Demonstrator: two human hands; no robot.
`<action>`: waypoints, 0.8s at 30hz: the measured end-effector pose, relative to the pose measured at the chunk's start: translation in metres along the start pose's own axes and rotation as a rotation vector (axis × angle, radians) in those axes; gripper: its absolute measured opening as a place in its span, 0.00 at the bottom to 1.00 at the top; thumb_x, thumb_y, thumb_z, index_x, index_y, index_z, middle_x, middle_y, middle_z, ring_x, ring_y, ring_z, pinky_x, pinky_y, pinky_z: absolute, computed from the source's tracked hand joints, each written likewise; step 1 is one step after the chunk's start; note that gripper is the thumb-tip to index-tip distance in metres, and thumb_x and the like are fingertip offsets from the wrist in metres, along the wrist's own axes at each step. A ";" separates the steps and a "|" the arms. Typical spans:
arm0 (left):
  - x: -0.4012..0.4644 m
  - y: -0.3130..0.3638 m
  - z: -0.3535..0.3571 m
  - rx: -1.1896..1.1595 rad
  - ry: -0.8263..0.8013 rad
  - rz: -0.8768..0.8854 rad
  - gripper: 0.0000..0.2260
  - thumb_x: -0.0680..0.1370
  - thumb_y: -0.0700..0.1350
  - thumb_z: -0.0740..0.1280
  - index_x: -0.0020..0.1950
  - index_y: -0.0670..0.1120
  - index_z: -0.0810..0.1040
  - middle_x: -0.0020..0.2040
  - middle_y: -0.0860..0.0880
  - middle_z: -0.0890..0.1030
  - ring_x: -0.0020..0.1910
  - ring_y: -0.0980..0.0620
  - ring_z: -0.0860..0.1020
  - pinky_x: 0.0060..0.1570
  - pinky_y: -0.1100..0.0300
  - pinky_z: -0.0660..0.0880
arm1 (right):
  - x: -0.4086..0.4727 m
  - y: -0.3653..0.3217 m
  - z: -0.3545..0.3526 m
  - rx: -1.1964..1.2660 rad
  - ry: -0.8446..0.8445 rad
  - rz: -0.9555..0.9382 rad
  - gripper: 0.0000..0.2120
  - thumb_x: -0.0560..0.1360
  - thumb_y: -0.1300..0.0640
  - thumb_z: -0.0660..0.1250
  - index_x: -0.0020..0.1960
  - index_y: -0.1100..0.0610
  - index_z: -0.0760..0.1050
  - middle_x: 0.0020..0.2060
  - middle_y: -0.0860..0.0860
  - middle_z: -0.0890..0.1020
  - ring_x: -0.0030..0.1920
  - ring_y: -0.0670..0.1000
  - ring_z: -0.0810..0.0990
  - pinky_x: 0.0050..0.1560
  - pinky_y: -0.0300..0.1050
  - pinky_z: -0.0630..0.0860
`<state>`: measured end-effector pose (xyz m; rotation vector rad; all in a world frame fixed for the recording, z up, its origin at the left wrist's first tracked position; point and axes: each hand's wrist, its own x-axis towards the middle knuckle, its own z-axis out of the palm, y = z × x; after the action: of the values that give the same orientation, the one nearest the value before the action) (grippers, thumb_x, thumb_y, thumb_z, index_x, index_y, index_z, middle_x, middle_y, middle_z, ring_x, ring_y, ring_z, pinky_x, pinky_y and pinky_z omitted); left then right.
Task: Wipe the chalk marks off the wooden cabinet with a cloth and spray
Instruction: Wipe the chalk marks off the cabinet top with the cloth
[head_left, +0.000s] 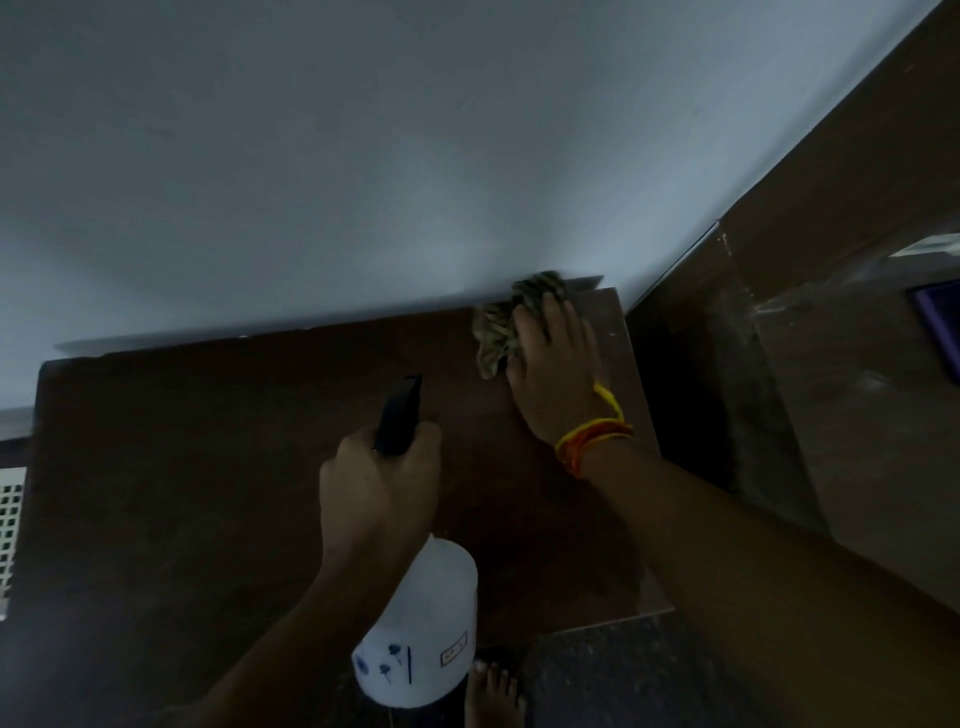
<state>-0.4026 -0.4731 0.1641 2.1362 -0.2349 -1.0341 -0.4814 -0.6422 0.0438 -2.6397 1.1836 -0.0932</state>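
Under right hand, crumpled mottled cloth

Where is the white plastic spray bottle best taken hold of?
Grip the white plastic spray bottle just under its black spray head, from the near side, as the left hand does: the wide body hangs below and the nozzle points away, towards the pale wall.

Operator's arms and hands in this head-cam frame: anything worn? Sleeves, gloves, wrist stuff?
The left forearm and right forearm are bare, with no sleeves in view. No gloves, watch or rings show on the left hand or right hand. The right wrist carries yellow and orange thread wristbands, with one yellow strand looping loose towards the back of the hand.
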 end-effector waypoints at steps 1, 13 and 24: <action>0.000 0.001 0.000 -0.001 0.001 0.000 0.10 0.79 0.46 0.63 0.39 0.44 0.74 0.35 0.40 0.79 0.35 0.42 0.77 0.38 0.50 0.77 | 0.004 0.011 -0.002 -0.018 0.008 0.029 0.26 0.76 0.52 0.59 0.73 0.55 0.63 0.73 0.61 0.62 0.74 0.62 0.58 0.74 0.56 0.53; -0.016 -0.006 0.011 0.002 -0.008 0.010 0.09 0.78 0.46 0.64 0.39 0.46 0.74 0.33 0.45 0.78 0.32 0.47 0.78 0.38 0.50 0.78 | -0.048 0.037 -0.001 -0.011 0.060 0.209 0.26 0.75 0.52 0.59 0.71 0.58 0.65 0.71 0.66 0.64 0.70 0.69 0.62 0.68 0.64 0.63; -0.045 -0.033 0.010 0.016 -0.020 0.010 0.09 0.77 0.46 0.65 0.39 0.44 0.77 0.34 0.42 0.81 0.34 0.42 0.79 0.37 0.49 0.78 | -0.078 0.043 -0.004 -0.034 0.048 0.235 0.27 0.74 0.49 0.55 0.71 0.55 0.65 0.72 0.64 0.62 0.68 0.69 0.64 0.68 0.63 0.64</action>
<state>-0.4439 -0.4346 0.1642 2.1373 -0.2643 -1.0519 -0.5656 -0.6125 0.0402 -2.5169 1.5140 -0.0942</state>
